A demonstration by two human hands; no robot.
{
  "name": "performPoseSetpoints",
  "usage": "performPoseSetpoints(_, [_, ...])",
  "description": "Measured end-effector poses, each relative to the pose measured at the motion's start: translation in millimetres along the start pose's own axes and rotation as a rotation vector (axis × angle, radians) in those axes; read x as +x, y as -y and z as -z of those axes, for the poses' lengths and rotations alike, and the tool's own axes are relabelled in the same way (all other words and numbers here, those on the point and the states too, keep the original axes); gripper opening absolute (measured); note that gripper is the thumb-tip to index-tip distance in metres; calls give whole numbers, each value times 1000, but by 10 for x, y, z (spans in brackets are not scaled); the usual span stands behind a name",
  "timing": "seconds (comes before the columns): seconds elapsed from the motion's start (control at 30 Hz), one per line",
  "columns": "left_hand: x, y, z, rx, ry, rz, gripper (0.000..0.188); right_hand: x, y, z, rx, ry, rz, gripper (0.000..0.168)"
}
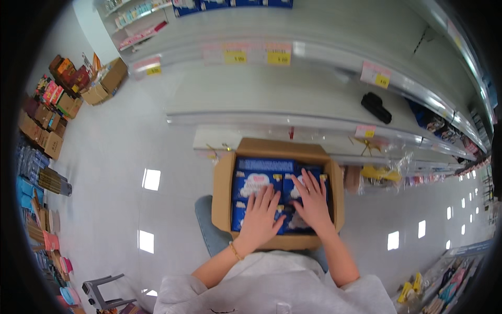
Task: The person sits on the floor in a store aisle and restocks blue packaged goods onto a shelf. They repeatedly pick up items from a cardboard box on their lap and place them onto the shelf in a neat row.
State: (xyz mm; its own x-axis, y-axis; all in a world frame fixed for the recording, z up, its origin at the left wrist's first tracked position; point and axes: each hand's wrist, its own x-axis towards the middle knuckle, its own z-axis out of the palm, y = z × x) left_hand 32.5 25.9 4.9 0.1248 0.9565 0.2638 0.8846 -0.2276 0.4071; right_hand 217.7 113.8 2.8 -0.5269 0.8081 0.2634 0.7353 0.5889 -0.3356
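An uncovered cardboard box (pixel 337 196) with its flaps spread sits right before me, filled with blue printed packs (pixel 257 176). My left hand (pixel 261 219) lies palm down with fingers spread on the packs at the left. On the packs at the right rests my right hand (pixel 311 200), its fingers also apart. Neither hand is closed around a pack. Both hide parts of the packs beneath them. A yellow bracelet is on my left wrist.
Store shelves (pixel 251 88) with price tags stand beyond the box; a black object (pixel 376 108) lies on one. More blue packs (pixel 235 4) stand on the upper shelf. Cartons (pixel 111 78) are at the far left, a grey stool-like frame (pixel 106 292) at the lower left.
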Motion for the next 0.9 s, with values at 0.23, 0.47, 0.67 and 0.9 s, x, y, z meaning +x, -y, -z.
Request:
performPoseSetpoints(0.23, [427, 81, 540, -181, -318, -157, 73, -504, 409, 278, 270, -354, -9, 47])
performPoseSetpoints(0.47, [2145, -225, 2253, 43, -726, -517, 50, -709, 316, -55, 172, -451, -76, 29])
performPoseSetpoints(0.67, [3913, -96, 2789, 377, -530, -381, 40, -612, 317, -95, 160, -493, -45, 23])
performPoseSetpoints(0.9, [4646, 19, 2571, 679, -462, -93, 80, -594, 323, -88, 136, -535, -91, 19])
